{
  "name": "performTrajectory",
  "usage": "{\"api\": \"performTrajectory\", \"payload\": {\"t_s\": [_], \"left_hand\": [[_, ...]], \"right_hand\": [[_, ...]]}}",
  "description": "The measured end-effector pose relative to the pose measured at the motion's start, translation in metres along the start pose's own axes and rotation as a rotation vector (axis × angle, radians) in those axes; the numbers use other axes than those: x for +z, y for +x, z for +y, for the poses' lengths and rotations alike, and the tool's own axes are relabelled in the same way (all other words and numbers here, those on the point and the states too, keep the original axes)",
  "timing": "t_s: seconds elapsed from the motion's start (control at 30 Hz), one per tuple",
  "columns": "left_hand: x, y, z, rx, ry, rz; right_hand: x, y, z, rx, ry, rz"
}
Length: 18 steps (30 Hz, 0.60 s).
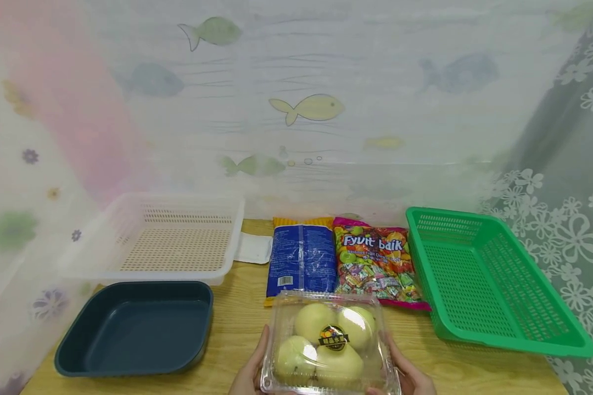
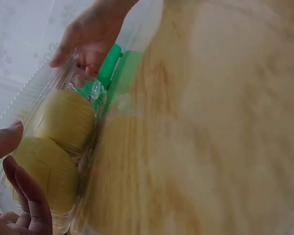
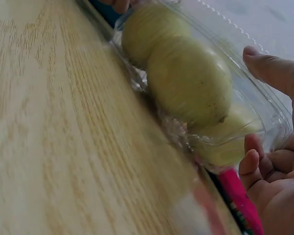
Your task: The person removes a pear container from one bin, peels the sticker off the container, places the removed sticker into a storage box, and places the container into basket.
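Person's got a clear box (image 1: 378, 359) w/ pale yellow fruit (image 1: 326, 362) up close in front of them, btwn both hands, at the near edge of the wooden table (image 1: 232, 329). L hand (image 1: 251, 367) grips one side, R hand (image 1: 411, 373) the other, so both are full w/ the same box. Head view hides most of the fingers; the wrist views show them better, thumb over the upper edge & other fingers bent round lower down. Can't tell if the box bottom touches the wood

Fruit count: head view gives four plus a dark sticker (image 1: 334, 338) on the lid; L wrist shows just two clearly, R wrist three, & I can't see the sticker in either. Behind the box, a blue bag (image 1: 301, 258) & a candy bag (image 1: 375, 263) lie side by side, the candy one next to a green basket (image 1: 469, 285) on the right. L wrist catches a bit of that green past the R hand; R wrist gets a pink strip beyond the box. Only head view has the whole dark tub (image 1: 143, 334) on the left, white basket (image 1: 178, 241) behind it, & white packet (image 1: 253, 248) btwn that basket & the blue bag
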State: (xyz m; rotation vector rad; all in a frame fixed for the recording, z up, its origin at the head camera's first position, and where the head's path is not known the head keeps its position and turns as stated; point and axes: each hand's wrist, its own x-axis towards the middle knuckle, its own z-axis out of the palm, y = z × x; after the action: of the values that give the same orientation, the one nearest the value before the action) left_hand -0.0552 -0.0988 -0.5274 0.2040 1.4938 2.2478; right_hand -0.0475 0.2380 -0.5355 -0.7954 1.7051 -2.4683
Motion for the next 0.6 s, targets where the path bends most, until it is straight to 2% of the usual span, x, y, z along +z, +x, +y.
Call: {"api": "performTrajectory", "payload": {"t_s": [0.1,0.17,0.27,0.43,0.5,0.6], "left_hand": [[0.006,0.000,0.005,-0.052,0.056,0.083],[0.008,0.000,0.007,-0.074,0.070,0.104],[0.010,-0.001,0.009,-0.083,0.111,0.110],[0.010,-0.001,0.010,-0.089,0.144,0.116],[0.010,-0.001,0.011,-0.089,0.139,0.111],[0.010,-0.002,0.016,-0.098,0.158,0.098]], "right_hand": [[0.003,-0.002,0.002,0.048,-0.092,0.095],[0.005,-0.003,0.003,0.085,-0.157,0.162],[0.007,-0.005,0.004,0.130,-0.215,0.218],[0.006,-0.004,0.002,0.156,-0.234,0.216],[0.007,-0.003,0.001,0.165,-0.292,0.241],[0.010,-0.001,-0.003,0.199,-0.475,0.322]]}}
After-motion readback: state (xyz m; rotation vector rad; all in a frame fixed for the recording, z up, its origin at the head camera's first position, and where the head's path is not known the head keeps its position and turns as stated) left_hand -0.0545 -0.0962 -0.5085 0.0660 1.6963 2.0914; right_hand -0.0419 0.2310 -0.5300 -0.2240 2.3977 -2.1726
